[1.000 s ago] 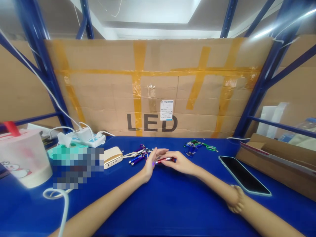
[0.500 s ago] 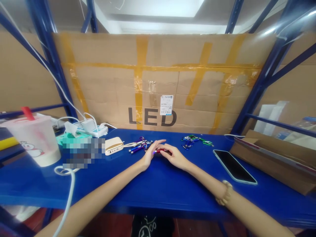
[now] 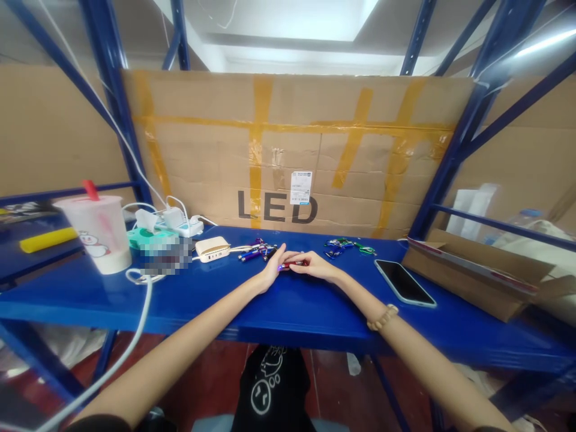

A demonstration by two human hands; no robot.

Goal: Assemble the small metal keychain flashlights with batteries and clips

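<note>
Head view: right hand [image 3: 315, 266] holds red penlight [image 3: 293, 263] crosswise, tip left

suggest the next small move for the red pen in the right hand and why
I'd probably bring the left hand onto the free tip of the red metal pen. The right hand seems to pinch the pen near its other end, and the left hand lies right beside that tip, so a short move could let both hands steady it.
</note>
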